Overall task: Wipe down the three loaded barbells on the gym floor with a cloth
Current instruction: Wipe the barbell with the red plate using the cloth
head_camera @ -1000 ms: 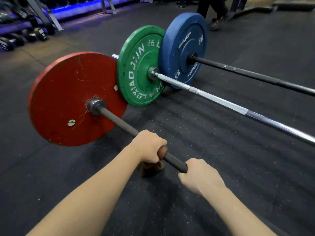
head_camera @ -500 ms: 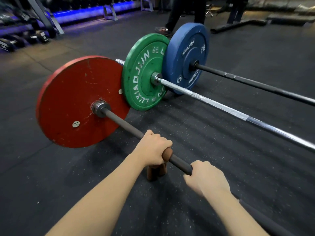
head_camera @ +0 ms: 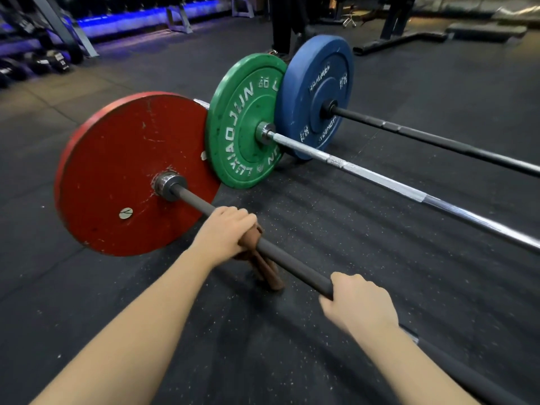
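Note:
Three barbells lie side by side on the black gym floor. The nearest has a red plate (head_camera: 128, 173) and a dark bar (head_camera: 292, 266). My left hand (head_camera: 226, 233) grips this bar through a brown cloth (head_camera: 263, 267), whose ends hang below the bar. My right hand (head_camera: 356, 302) grips the same bar bare, a little nearer to me. Behind it lies a silver bar (head_camera: 394, 185) with a green plate (head_camera: 244, 121). Farthest is a black bar (head_camera: 438, 140) with a blue plate (head_camera: 317, 95).
A person's legs (head_camera: 282, 27) stand just behind the green and blue plates. Dumbbells (head_camera: 46, 64) line a rack at the far left under blue lighting. A bench base (head_camera: 400, 42) lies at the back right. Black rubber floor (head_camera: 380, 258) spreads between the bars.
My left hand has slid the cloth along the dark bar toward the red plate, widening the gap to my right hand. The view has shifted slightly down and back.

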The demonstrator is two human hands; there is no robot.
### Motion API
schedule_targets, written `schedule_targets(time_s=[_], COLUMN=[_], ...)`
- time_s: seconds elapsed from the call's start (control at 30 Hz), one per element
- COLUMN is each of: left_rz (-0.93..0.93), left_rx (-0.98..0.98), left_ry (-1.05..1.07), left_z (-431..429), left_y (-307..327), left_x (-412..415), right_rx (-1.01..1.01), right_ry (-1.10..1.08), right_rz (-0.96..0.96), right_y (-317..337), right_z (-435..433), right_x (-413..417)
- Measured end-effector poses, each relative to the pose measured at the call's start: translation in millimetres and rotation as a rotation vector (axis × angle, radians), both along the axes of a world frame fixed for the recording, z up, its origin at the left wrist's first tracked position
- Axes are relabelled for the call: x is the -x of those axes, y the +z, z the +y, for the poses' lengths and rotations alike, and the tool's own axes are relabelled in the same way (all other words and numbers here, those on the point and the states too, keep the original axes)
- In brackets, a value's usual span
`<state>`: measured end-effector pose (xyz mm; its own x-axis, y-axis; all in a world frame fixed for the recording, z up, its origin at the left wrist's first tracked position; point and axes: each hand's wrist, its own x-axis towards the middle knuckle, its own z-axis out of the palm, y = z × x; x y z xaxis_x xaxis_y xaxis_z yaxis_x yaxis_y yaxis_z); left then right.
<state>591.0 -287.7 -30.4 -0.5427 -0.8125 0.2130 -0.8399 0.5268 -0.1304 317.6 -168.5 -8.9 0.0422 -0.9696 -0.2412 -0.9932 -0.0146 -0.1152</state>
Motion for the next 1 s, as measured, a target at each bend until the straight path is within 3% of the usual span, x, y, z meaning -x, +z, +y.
schedule_targets(time_s=[0.2, 0.47, 0.67, 0.83, 1.0], left_rz=[0.054, 0.036, -0.059, -0.069, 0.086], left_rx=[0.033, -0.013, -0.054, -0.045, -0.043], left_ry=[0.159, -0.052, -0.169, -0.051, 0.157], left_z=[5, 40, 8, -16, -11], left_y=[-14, -17, -11, -3, -8], left_x=[4, 54, 21, -13, -12], right_rx=[0.003, -0.048, -0.033, -0.058, -0.086], right_ry=[0.034, 0.042, 0.027, 0.022, 0.01], right_rz=[0.029, -0.069, -0.122, -0.143, -0.158], right_y=[7, 5, 6, 4, 6], right_z=[-19, -51, -48, -49, -50], right_x=[-31, -64, -61, -59, -59])
